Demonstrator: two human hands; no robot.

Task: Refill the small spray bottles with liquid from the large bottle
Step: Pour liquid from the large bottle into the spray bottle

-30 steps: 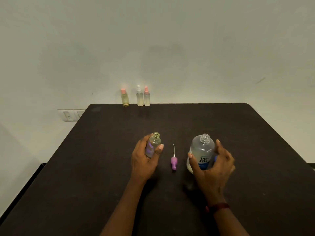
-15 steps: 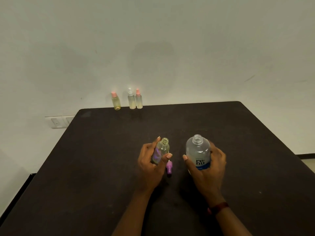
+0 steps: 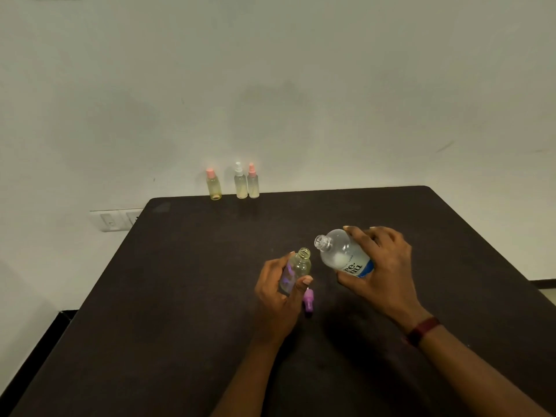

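Left hand [image 3: 278, 296] grips small clear open-necked spray bottle [image 3: 296, 269] upright, mid-table. Right hand [image 3: 382, 266] holds large clear blue-labelled bottle [image 3: 343, 254] tilted left, mouths near, apart. Best: align mouths, tip slowly. Purple spray cap [image 3: 309, 300] lies beside.

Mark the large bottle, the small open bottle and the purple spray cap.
large bottle [image 3: 340, 254], head view, clear body above the label
small open bottle [image 3: 301, 266], head view, clear shoulder
purple spray cap [image 3: 309, 300], head view, cap body
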